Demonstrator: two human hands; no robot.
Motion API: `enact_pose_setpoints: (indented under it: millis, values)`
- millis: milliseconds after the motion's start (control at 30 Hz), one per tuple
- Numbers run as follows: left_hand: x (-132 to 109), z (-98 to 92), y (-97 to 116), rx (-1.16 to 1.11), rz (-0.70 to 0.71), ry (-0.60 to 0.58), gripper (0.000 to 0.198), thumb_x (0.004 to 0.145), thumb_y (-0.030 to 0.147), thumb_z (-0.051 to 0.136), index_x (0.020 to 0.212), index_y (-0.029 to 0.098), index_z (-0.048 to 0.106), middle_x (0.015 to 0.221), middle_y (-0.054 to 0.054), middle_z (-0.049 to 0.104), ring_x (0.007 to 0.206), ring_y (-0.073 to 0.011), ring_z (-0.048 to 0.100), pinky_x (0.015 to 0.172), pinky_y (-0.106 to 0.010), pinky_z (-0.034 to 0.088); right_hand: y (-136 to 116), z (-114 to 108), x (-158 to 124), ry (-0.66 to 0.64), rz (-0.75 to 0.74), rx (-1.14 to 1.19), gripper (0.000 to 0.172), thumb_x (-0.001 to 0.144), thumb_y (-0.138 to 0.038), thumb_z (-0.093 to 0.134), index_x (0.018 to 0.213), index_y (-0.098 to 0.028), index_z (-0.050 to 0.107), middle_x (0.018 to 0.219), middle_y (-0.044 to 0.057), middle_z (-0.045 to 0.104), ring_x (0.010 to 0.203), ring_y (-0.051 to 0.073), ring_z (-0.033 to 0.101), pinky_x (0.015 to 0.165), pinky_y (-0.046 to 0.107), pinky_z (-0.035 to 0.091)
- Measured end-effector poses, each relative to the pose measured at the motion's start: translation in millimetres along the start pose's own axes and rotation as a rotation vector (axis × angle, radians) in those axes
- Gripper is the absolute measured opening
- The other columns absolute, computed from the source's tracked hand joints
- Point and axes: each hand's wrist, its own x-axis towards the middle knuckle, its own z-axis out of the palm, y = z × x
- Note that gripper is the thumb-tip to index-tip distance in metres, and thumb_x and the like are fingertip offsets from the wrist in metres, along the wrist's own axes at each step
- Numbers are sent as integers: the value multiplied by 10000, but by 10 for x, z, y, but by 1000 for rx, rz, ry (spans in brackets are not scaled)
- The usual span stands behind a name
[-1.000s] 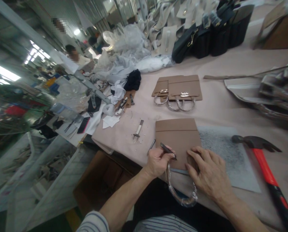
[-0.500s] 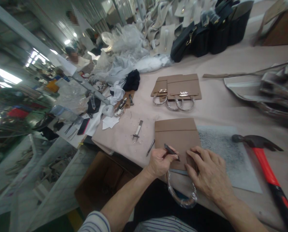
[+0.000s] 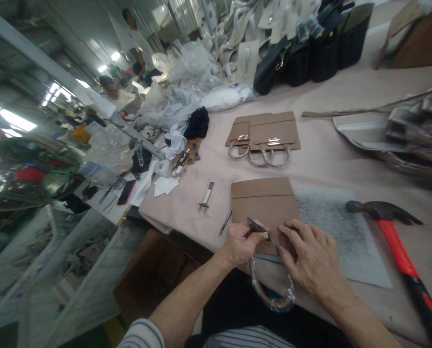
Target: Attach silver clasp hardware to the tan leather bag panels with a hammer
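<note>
A brown leather bag panel (image 3: 264, 203) lies flat at the table's near edge, its plastic-wrapped handle (image 3: 270, 292) hanging over the edge toward me. My left hand (image 3: 239, 241) is closed on a thin dark metal tool (image 3: 258, 227), whose tip rests on the panel's lower part. My right hand (image 3: 315, 263) lies on the panel's lower right corner with fingers spread and pressed down, holding nothing.
A red-handled hammer (image 3: 397, 241) lies to the right on a grey mat (image 3: 332, 222). Two loose metal tools (image 3: 206, 195) lie left of the panel. Finished brown panels with handles (image 3: 270, 137) sit further back, black bags (image 3: 303, 58) and plastic wrap beyond. A cardboard box (image 3: 154, 270) stands below the table.
The tool in my left hand has shifted slightly up and right along the panel. My right hand has stayed pressed on the corner.
</note>
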Motion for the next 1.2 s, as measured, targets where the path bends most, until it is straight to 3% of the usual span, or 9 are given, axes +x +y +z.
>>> enact_pose_setpoints:
  millis: [200,533,767,933,1200]
  values:
    - [-36,2,-33,68,66,-19,136,881,235,686,910,141,779,858,-77,801,751,-171,754,722,-242,613,-5,-1,-1,-1,10,7,304,964,-332,533,1231,-202,593,1269,103,593,1140,345,504,925,508,396]
    - [-1,7,-38,60,56,-6,131,894,245,695,915,141,771,872,-77,804,778,-171,761,744,-244,619,-8,-11,6,10,8,20,298,954,-328,540,1215,-197,599,1258,106,597,1131,340,505,925,501,394]
    - [-62,8,-42,140,219,-9,122,897,248,699,932,148,761,882,-74,808,772,-166,766,743,-237,623,-17,-24,5,1,19,11,299,953,-323,532,1213,-197,610,1259,109,599,1125,327,507,939,492,391]
    - [-33,13,-9,176,122,-28,144,915,254,648,914,156,753,873,-70,806,770,-172,765,739,-254,630,-23,-30,9,2,23,6,296,954,-321,525,1205,-198,623,1263,111,604,1132,327,507,934,493,399]
    - [-31,65,-30,135,53,56,101,881,223,672,930,151,722,851,-73,804,753,-183,774,729,-265,648,-17,-18,9,8,18,13,301,944,-316,556,1213,-196,617,1261,110,598,1122,329,510,923,482,394]
